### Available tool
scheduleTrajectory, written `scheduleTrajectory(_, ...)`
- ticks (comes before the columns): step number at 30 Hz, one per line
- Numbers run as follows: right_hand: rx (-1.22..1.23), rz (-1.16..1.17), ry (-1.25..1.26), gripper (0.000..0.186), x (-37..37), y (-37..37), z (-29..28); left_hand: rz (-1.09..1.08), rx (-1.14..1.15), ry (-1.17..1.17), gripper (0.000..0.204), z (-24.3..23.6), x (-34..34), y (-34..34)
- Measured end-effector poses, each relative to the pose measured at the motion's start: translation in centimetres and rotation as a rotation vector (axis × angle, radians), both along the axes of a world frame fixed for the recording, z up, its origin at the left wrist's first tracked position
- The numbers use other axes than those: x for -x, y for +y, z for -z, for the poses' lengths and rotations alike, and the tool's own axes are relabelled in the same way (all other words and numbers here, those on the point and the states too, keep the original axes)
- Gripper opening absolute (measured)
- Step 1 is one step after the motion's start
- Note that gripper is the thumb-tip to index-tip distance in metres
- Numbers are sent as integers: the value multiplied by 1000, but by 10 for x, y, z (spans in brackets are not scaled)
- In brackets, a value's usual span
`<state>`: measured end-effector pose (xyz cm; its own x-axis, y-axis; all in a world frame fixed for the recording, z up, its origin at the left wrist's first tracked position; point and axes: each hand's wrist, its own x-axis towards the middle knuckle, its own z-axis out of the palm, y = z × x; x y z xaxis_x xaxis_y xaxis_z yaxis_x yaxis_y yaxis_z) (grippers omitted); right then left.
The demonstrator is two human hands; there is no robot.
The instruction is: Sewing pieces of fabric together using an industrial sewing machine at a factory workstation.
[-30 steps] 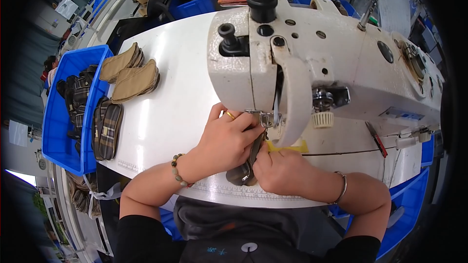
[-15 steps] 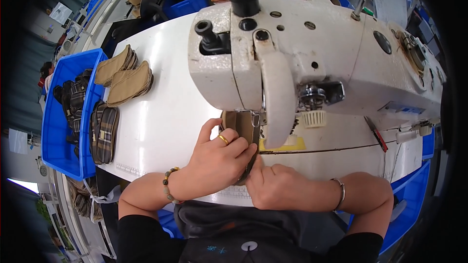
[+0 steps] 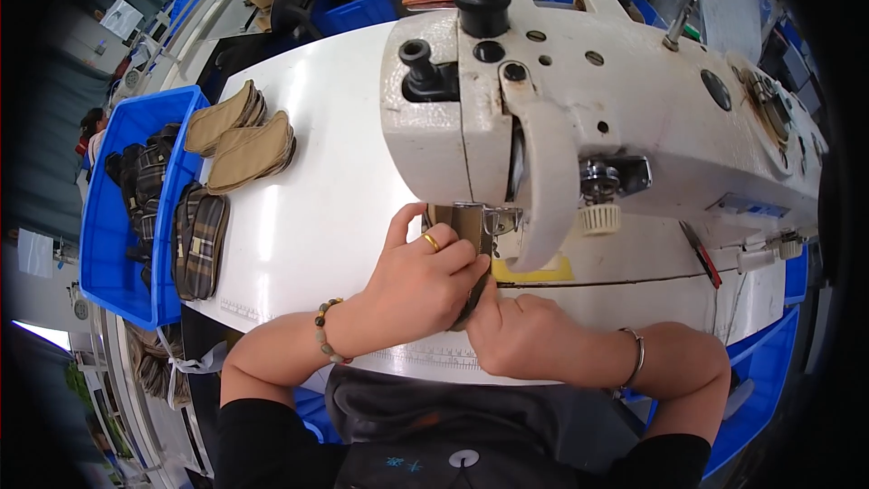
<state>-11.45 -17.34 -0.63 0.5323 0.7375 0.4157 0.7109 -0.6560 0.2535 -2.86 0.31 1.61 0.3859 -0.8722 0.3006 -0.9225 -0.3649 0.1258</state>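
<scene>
A brown fabric piece (image 3: 467,220) with a dark edge strip lies under the presser foot of the white sewing machine (image 3: 543,127). My left hand (image 3: 424,279), with a ring and a beaded bracelet, grips it from the left, its fingers curled over the cloth and the index finger nearest the foot. At the near end of the piece, my right hand (image 3: 523,330) pinches the dark edge, its other fingers folded. The two hands almost touch there. Part of the cloth is hidden beneath my fingers, and the needle cannot be made out.
Stacked tan fabric pieces (image 3: 253,156) lie on the white table (image 3: 312,109) at the left. Plaid pieces (image 3: 201,243) rest beside a blue bin (image 3: 129,285) holding more dark pieces. Red-handled snips (image 3: 701,255) lie at the right. A ruler strip (image 3: 425,358) runs along the near edge.
The view has shifted, so the machine and table appear farther right. Both hands and the fabric have moved slightly away from me, keeping the same grip.
</scene>
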Motion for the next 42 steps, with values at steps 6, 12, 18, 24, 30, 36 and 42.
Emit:
scheduleTrajectory(6, -52, 67, -11, 20, -15, -6, 11, -26, 53, 59, 26, 4, -21, -5)
scheduleTrajectory(12, -75, 120, 21, 17, -21, -10, 10, -45, 58, 131, 25, 14, -35, -5)
scheduleTrajectory(18, -102, 112, 61, 21, -20, -12, 3, -104, 20, 19, 31, -10, -14, -4)
scheduleTrajectory(24, -82, 150, 91, 23, -13, -9, 0, -100, -29, -88, 33, -23, 15, 13)
scheduleTrajectory(30, -78, 160, 84, 21, -5, -6, -1, -118, -7, -213, 22, -15, 15, 14)
scheduleTrajectory(36, -127, 145, 63, 20, -5, -5, 6, -298, -35, -80, 17, -20, 16, 12)
scheduleTrajectory(42, -237, 164, 108, 33, -29, -23, 9, -246, -58, -61, 20, -17, 13, 13)
